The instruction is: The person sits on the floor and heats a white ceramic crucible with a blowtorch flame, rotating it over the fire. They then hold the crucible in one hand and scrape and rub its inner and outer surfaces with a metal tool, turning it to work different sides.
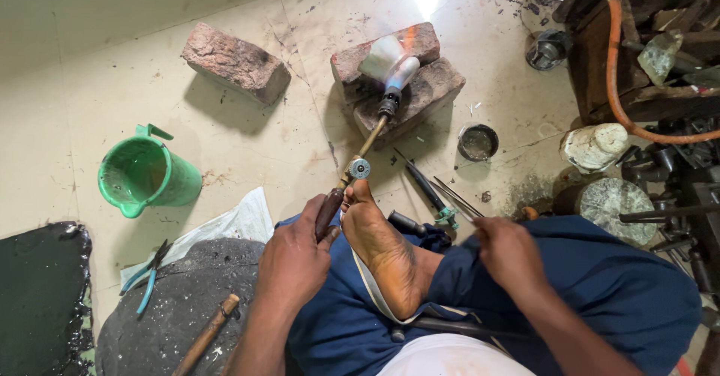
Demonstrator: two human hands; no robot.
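Head cam: left hand closed round dark handle of long brass gas torch, which runs up past the bare foot w/ nozzle on two stacked red bricks; pale flame plays on top brick. Right hand pinches thin metal tweezers, tips pointing up-left, over blue-clad knee. Green plastic jug far left; third brick apart, upper left. Small round metal dish right of bricks.

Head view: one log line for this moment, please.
left hand: grips torch handle | flame: on pale piece atop bricks | right hand: holds tweezers | green jug: left, untouched
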